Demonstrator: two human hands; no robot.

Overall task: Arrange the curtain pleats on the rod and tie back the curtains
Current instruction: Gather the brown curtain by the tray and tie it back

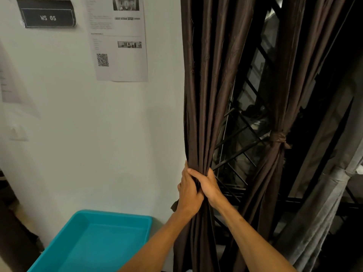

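Two brown curtains, and the step in hand looks like tying back the left curtain (198, 95). It hangs right beside the wall (98, 134) and is bunched into a tight bundle low down. Left hand (188, 193) and right hand (209, 183) are both wrapped round that bundle at the same height, fingers curled tight on the fabric, with the right lapping partly over the left. A short dark strip (174, 206) pokes out under the left hand. Could be a tie end, can't tell.

Right curtain (290, 75) looks finished to me – it's cinched at the waist with a knotted tie (279, 137). So I'd say about halfway on the tie-back part. The rod is out of view up top, so no idea how the pleats sit there.

Next move, my guess: one hand holds the bundle squeezed while the other brings a tie round it and knots it, level with the other knot so they match. Let go early and the folds will probably spread.

Count:
- two brown curtains
- one knotted tie
- one grey curtain (324, 193), far right
- one grille (245, 134) between the brown ones
- one teal tray (110, 244), low left
- one "WS 05" sign (48, 14)
- one QR sheet (119, 61) on the wall, plus a second sheet cut off at the left edge
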